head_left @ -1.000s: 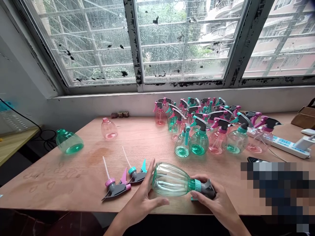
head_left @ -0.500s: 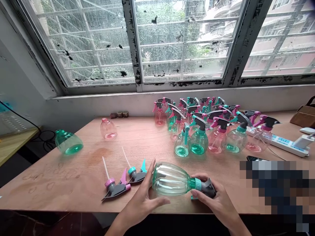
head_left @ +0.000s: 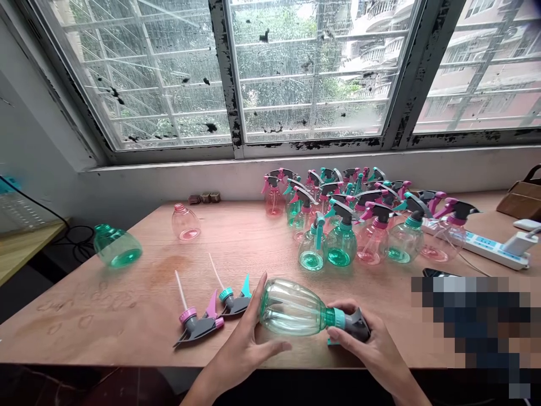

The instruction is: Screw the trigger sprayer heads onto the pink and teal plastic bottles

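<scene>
A clear green spray bottle lies sideways above the table's front part, its base to the left and its sprayer head to the right. My right hand is closed around the sprayer head by the turquoise collar. At the bottle's base, my left hand has its fingers stretched out and its thumb apart below; whether it bears any weight I cannot tell. Left of it lie two loose sprayer heads with white tubes, one with pink parts and one with turquoise parts.
A green bottle without a head and a pink one stand at the left. Several pink and green spray bottles crowd the back right. Beyond them are a power strip, a brown bag and small dark blocks.
The bottle and my left hand have shifted very slightly left in the picture. Both hands keep the same posture, and the table's things stay where they were.
</scene>
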The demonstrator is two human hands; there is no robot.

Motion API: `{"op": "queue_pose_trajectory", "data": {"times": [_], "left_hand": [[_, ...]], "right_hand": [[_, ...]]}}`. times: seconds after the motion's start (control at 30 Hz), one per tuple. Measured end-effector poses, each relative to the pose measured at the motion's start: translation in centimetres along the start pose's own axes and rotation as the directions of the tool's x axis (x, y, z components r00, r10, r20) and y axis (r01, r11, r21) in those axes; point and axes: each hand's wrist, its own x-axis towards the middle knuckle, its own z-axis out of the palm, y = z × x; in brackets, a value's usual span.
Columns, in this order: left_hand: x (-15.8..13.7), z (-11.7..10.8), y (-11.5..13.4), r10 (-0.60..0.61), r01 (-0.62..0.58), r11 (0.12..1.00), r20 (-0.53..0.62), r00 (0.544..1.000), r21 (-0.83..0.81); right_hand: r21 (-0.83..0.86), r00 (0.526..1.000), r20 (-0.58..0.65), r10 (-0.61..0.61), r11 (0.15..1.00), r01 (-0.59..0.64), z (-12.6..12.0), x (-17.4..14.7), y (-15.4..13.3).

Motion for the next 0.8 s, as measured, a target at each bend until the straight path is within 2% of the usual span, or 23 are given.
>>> {"op": "queue_pose_trajectory", "data": {"times": [0.13,0.23,0.4,0.63,0.8], "left_hand": [[0.06,-0.15,-0.46,-0.010,0.011,0.999,0.010,1.000,-0.034],[0.04,-0.19,-0.50,-0.017,0.017,1.000,0.028,0.999,0.004],[-0.10,-0.12,-0.39,0.043,-0.042,0.996,-0.005,0.999,0.084],[-0.09,-0.26,-0.48,-0.050,0.050,0.999,0.033,0.998,-0.016],[-0.05,-0.14,-0.18,-0.024,0.024,0.998,-0.001,1.000,0.052]], "right_hand": [[-0.002,1.000,0.006,0.001,1.000,-0.001,0.16,-0.09,-0.39],[0.040,1.000,-0.015,0.021,0.999,-0.021,0.24,-0.11,-0.31],[0.053,0.999,-0.029,0.018,0.998,-0.017,0.14,-0.09,0.18],[0.010,1.000,-0.030,-0.005,1.000,0.006,0.13,-0.12,0.35],[0.050,0.999,-0.051,0.019,0.999,-0.017,0.13,-0.13,0.24]]}}
